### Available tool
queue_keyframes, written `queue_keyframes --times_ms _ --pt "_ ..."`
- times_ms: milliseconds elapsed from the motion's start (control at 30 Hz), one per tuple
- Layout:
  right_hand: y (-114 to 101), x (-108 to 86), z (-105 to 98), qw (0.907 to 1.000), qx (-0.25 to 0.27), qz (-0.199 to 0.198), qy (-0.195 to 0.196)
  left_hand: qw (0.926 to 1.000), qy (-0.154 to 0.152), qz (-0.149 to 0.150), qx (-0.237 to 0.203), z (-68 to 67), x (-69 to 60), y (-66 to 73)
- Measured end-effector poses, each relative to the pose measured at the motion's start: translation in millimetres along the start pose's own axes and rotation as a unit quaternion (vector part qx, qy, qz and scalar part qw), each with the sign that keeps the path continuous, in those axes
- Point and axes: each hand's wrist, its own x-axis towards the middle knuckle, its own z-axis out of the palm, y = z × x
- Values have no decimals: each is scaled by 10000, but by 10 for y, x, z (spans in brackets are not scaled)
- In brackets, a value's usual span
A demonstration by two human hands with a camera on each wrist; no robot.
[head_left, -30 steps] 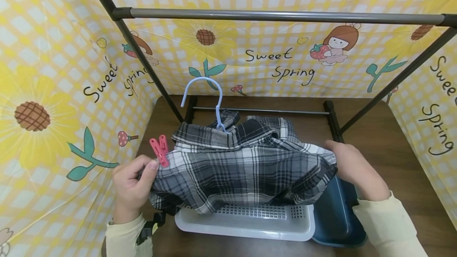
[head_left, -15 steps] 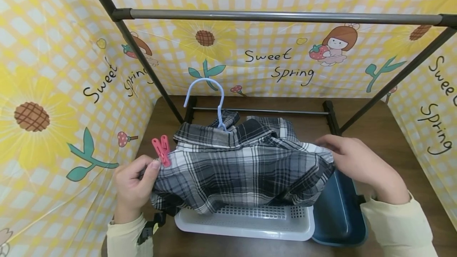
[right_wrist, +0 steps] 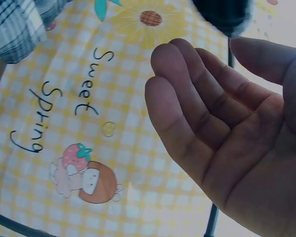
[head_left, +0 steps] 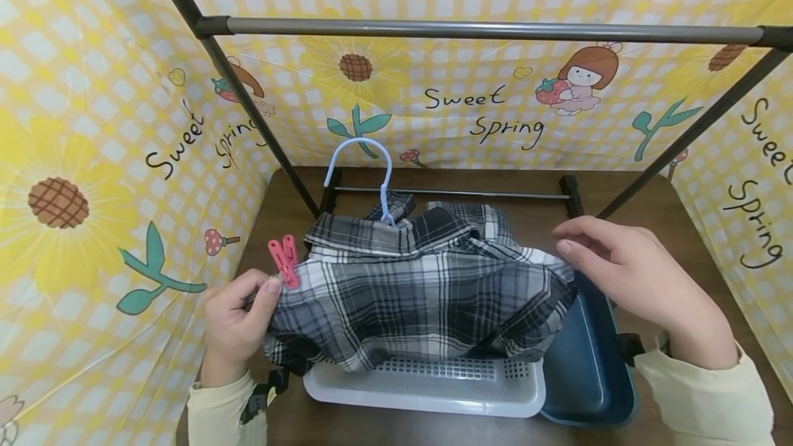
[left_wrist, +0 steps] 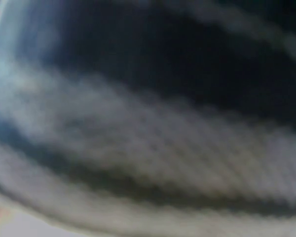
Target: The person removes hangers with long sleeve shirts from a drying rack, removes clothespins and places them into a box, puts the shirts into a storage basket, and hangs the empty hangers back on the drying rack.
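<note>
A black, grey and white plaid shirt (head_left: 421,294) hangs spread on a hanger whose pale blue hook (head_left: 358,141) rises from the collar. With thumb and fingers, my left hand (head_left: 238,319) grips the shirt at its left shoulder. Right beside that thumb, a pink clothespin (head_left: 288,268) is clipped to the shoulder. My right hand (head_left: 632,270) is beyond the right shoulder, apart from the cloth and holding nothing. In the right wrist view its loosely bent fingers (right_wrist: 167,108) show a bare palm. Blurred plaid cloth (left_wrist: 148,143) fills the left wrist view.
A dark metal clothes rack stands behind the shirt, its top bar (head_left: 483,29) running across the view. Below the shirt is a white perforated basket (head_left: 427,405), with a dark blue basin (head_left: 588,356) to its right. Patterned yellow cloth (head_left: 471,67) surrounds the brown table (head_left: 669,226).
My right hand has come away from the shirt's right shoulder, moving right and turning its fingers into view. The left hand and hanger have shifted slightly rightward.
</note>
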Motion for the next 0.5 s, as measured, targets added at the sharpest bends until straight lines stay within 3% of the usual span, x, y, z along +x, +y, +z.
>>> queue_keyframes --times_ms 300,500 --pt "-142 -27 -43 9989 -166 -166 402 9999 -68 46 125 2 -5 -27" --pt "-322 -37 -75 9934 -237 -598 952 9995 6 192 248 23 7 -20"
